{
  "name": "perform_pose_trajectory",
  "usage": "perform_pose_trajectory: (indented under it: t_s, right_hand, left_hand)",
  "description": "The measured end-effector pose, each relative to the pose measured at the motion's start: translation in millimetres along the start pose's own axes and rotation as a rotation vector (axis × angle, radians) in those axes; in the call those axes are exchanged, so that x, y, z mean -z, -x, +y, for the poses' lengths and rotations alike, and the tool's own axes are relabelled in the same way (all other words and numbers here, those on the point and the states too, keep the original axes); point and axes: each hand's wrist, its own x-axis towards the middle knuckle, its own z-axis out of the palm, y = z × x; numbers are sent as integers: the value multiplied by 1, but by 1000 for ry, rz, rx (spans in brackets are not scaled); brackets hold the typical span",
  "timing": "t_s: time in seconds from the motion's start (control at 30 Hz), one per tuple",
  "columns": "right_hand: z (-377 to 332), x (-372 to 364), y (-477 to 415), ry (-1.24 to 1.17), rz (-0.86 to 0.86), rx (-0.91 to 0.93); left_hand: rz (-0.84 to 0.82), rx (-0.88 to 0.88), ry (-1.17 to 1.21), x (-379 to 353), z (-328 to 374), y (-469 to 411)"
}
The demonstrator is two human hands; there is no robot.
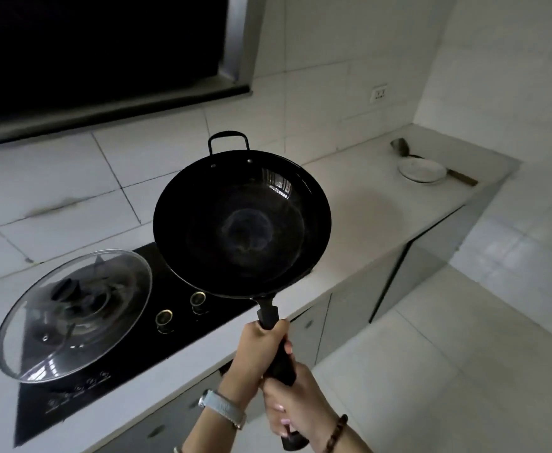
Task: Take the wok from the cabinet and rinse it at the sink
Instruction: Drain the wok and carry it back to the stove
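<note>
Black wok (242,223) held in the air, tilted, above the stove's (130,364) right side and the counter's (359,207) edge. Left hand (258,348) grips the long handle (269,317) just below the bowl, fingers curled round it. Right hand (296,407) grips lower down, fingers wrapped tight. Glass lid (72,315) rests on the stove's left. White plate (421,170) far along the counter.

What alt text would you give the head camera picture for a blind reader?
A person's left hand and right hand grip the long handle of an empty black wok above a white counter. A glass lid lies on the black stove at left; a white plate sits on the counter far right.
</note>
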Motion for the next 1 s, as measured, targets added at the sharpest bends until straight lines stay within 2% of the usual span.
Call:
perform_pose_trajectory:
  t_s: [0.33,0.67,1.0]
  right_hand:
    - [-26,83,-35,-27,151,-47]
    - [-74,214,-72,5,117,-61]
    - [-113,273,-108,-40,98,-83]
  left_hand:
    - [-105,56,-76,-82,16,-66]
    - [-65,98,-54,-200,36,-137]
    - [-24,118,-37,-249,56,-190]
